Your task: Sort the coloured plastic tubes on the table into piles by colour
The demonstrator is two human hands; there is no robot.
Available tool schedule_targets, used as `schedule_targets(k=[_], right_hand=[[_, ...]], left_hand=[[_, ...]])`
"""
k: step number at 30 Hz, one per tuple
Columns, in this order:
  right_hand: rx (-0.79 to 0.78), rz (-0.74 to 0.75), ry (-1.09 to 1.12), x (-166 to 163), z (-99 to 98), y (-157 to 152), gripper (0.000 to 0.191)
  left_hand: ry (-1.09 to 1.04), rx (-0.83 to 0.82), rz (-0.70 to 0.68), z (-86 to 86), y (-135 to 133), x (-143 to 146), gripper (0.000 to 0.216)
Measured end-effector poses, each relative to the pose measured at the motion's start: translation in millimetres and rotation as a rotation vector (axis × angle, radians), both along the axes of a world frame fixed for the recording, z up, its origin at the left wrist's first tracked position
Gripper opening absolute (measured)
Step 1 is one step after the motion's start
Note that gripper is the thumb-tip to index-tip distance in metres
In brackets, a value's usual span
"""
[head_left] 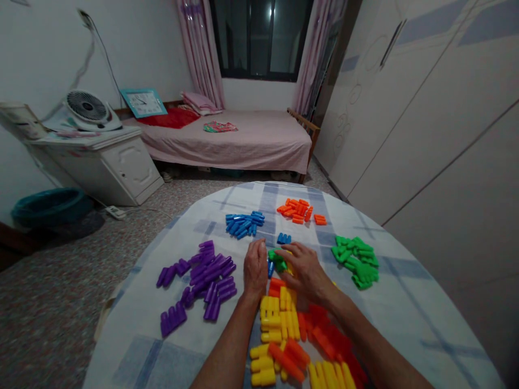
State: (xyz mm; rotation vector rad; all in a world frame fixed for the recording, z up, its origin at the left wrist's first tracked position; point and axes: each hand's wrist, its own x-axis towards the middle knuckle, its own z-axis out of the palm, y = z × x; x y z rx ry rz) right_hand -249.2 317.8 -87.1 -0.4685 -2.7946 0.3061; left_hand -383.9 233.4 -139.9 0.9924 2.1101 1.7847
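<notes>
My left hand [255, 268] stands on edge with its fingers straight and close together, its palm against the left side of a small group of pieces. Facing it, my right hand [307, 271] curls its fingers and thumb round green plastic pieces [278, 260]; a yellow one shows under its fingers. A blue piece [270, 268] lies between the hands, and a few joined blue pieces [284, 238] sit just beyond. Nearer me are yellow finger-shaped plastic pieces [271, 308] and orange-red ones [324, 329], partly behind my right forearm.
Around the round cloth-covered table [133, 351] lie a purple pile [211, 270], a blue pile [243, 224], an orange pile [295, 209] and a green pile [359, 260]. Beyond are a bed [243, 143], a cabinet [121, 167] with a fan [89, 108], and a wardrobe [425, 124].
</notes>
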Motion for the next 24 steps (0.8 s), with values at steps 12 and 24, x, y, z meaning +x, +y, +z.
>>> schedule_targets(k=[12, 24], right_hand=[[0.107, -0.032, -0.135, -30, -8.8, -4, 0.042], [0.077, -0.079, -0.051, -34, -9.2, 3, 0.027]], left_hand=[[0.027, 0.009, -0.005, -0.1, 1, -1, 0.037], [0.014, -0.005, -0.011, 3.4, 1, -1, 0.036]])
